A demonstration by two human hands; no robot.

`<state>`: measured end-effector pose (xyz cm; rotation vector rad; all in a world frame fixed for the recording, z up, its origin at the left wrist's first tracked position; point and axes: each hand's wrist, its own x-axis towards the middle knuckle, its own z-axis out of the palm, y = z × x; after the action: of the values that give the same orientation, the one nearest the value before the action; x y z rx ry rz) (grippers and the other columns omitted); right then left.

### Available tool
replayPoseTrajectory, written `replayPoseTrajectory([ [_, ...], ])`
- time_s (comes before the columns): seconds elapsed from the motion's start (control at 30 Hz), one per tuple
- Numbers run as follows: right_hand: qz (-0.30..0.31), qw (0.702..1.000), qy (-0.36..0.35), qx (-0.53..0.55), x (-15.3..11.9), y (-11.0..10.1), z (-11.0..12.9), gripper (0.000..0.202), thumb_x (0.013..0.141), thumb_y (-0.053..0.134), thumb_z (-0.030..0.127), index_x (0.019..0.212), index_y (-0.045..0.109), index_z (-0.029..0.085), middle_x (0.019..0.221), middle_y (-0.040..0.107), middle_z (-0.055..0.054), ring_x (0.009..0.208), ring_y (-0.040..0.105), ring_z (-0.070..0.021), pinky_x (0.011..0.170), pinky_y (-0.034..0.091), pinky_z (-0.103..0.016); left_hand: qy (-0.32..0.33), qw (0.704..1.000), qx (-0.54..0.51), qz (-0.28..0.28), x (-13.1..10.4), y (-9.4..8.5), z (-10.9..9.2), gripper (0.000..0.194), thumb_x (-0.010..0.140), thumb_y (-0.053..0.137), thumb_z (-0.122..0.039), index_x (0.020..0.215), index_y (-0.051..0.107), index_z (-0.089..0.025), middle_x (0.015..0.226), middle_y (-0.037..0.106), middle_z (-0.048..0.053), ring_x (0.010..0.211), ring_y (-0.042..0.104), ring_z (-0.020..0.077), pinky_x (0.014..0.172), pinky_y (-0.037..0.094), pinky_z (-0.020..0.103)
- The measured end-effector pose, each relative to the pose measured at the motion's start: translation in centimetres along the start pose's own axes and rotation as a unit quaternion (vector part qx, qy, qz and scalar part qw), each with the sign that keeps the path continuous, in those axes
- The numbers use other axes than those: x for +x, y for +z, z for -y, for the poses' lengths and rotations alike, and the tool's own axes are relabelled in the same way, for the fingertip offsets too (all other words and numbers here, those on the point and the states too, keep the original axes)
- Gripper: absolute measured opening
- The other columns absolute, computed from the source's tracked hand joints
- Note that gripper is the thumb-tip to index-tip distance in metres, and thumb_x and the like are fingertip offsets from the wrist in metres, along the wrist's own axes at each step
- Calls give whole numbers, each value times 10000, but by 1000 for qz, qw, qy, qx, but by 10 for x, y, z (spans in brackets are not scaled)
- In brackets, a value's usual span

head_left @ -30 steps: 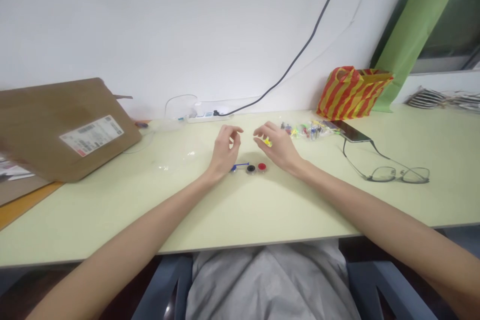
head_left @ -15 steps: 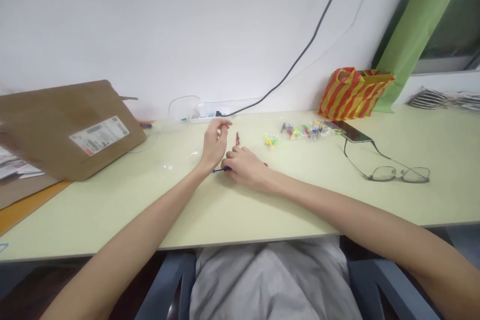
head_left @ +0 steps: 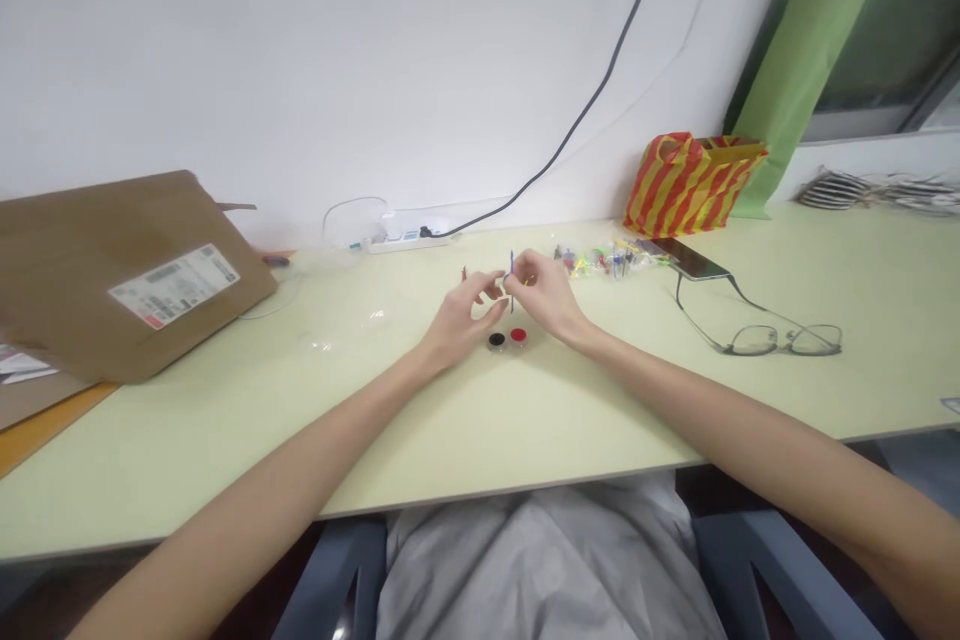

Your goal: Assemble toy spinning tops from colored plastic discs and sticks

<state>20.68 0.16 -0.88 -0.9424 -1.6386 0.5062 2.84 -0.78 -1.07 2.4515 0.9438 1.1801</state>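
Note:
My right hand (head_left: 545, 293) pinches a thin blue plastic piece (head_left: 512, 270), held upright above the table. My left hand (head_left: 466, 318) is close by on the left. Its thumb and fingers are parted, and I see nothing between them. Below the two hands, a small round pot with black content (head_left: 496, 341) stands beside a similar pot with red content (head_left: 518, 336). Behind my left hand a small reddish piece (head_left: 463, 273) shows only in part.
A clear bag of small coloured plastic pieces (head_left: 600, 260) lies behind my right hand. Farther right are a phone (head_left: 691, 259), glasses (head_left: 780, 340) and a striped bag (head_left: 690, 188). A cardboard box (head_left: 135, 270) stands at left, a power strip (head_left: 409, 238) by the wall.
My right hand has lifted the blue piece off the table and turned it upright. My left hand has come down and right towards it. Both pots now show fully.

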Motion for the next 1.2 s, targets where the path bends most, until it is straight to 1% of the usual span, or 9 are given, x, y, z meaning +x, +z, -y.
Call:
replayPoseTrajectory([
  [0.13, 50, 997, 7, 57, 0, 5, 1, 59, 778, 562, 210, 758, 507, 214, 732, 601, 20, 676, 582, -153, 627, 453, -280, 30, 998, 55, -21, 0, -4, 5, 302, 963, 576, -291, 1258, 542, -237, 1120, 636, 55, 1005, 606, 178, 882, 495, 335],
  [0.3, 93, 988, 7, 121, 0, 5, 8, 140, 863, 557, 287, 766, 505, 201, 713, 577, 19, 668, 557, -134, 620, 446, -261, 100, 985, 137, -23, 2, -12, 7, 136, 970, 568, -282, 1085, 597, -214, 991, 644, 43, 890, 605, 178, 813, 488, 330],
  [0.5, 156, 973, 26, 171, 5, -5, 10, 286, 937, 578, 397, 759, 522, 180, 675, 593, 0, 580, 501, -104, 565, 414, -238, 113, 984, 125, -51, 4, -10, -3, 131, 911, 611, -216, 1042, 614, -209, 901, 634, 16, 823, 604, 154, 754, 490, 292],
  [0.7, 202, 961, 14, 187, 4, -1, 4, 336, 971, 542, 504, 834, 455, 210, 760, 590, 7, 609, 508, -111, 578, 444, -242, 115, 987, 112, -30, 6, -13, 0, 172, 849, 626, -176, 1020, 619, -200, 843, 601, -3, 756, 560, 134, 707, 471, 273],
  [0.87, 238, 957, -1, 167, 4, -3, 2, 351, 991, 518, 512, 825, 434, 215, 734, 551, 13, 632, 478, -120, 584, 412, -240, 109, 989, 97, -29, 5, -14, 1, 160, 794, 638, -178, 952, 616, -190, 756, 551, -27, 664, 507, 119, 636, 439, 254],
  [0.97, 260, 952, -13, 163, 7, -8, 4, 339, 999, 509, 478, 803, 443, 210, 682, 486, 31, 644, 459, -120, 598, 396, -235, 118, 987, 109, 19, 2, -13, 2, 172, 795, 599, -156, 958, 633, -199, 740, 549, -31, 620, 485, 109, 608, 411, 243],
  [1.07, 251, 954, -16, 161, 11, -11, 1, 289, 984, 538, 408, 795, 470, 201, 681, 474, 38, 634, 452, -107, 592, 389, -222, 115, 982, 138, 65, 0, -9, 7, 139, 825, 581, -184, 951, 636, -202, 760, 588, -23, 613, 506, 107, 604, 400, 241],
  [1.13, 208, 968, 10, 140, 13, -12, -6, 247, 956, 579, 352, 785, 498, 193, 660, 498, 38, 600, 458, -98, 557, 386, -210, 104, 978, 169, 68, 0, -7, 12, 66, 836, 599, -238, 885, 615, -198, 768, 611, -18, 605, 514, 110, 596, 396, 244],
  [1.2, 151, 979, 69, 115, 15, -12, -15, 207, 932, 603, 298, 773, 539, 181, 621, 534, 31, 541, 461, -91, 507, 382, -201, 92, 972, 206, 61, 1, -7, 18, 79, 832, 616, -276, 849, 601, -200, 783, 631, -13, 611, 528, 115, 595, 392, 248],
])
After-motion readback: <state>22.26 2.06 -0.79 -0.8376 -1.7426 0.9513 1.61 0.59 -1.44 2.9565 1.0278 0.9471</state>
